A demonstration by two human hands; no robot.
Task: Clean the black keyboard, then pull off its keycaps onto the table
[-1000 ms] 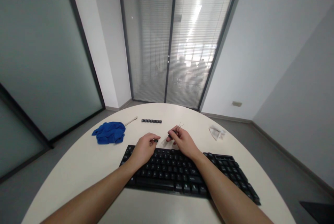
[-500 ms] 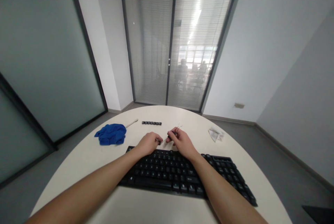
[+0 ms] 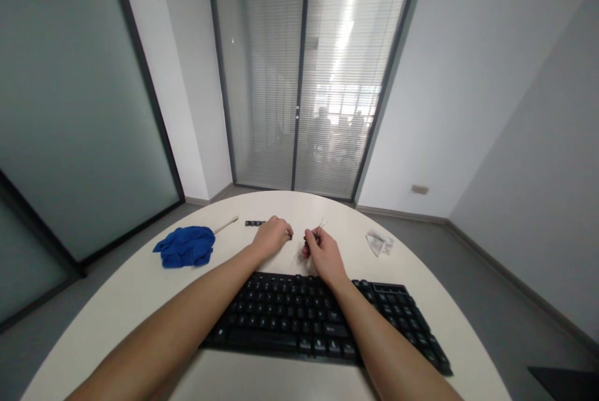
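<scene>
the small dark piece (image 3: 291,237), probably a keycap, is at the fingertips of the left hand (image 3: 272,236), above the far part of the table, beyond the keyboard's back edge. the left fingers are drawn close together around it, a pinch that seems to suit so small a thing; its underside cannot be made out. just to the left, partly covered by that hand, lies a row of keycaps (image 3: 254,223), set end to end, perhaps so that none strays and their order stays readable.

the right hand (image 3: 324,254) is near the left but apart from it, its fingers folded narrow around the dark middle of a wire tool (image 3: 319,238). thin wire sticks out at both ends, so the grip by the middle presumably leaves either end free.

nearer the person, the keyboard (image 3: 276,307) lies flat beneath both forearms, its long side facing them, which likely puts every key within easy reach. farther left, a blue cloth (image 3: 186,247) sits crumpled, with a pale stick (image 3: 226,224) poking out beside it, its other end hidden. a clear wrapper (image 3: 379,243) rests toward the right rim of the white table (image 3: 116,320), seemingly out of the hands' way.
</scene>
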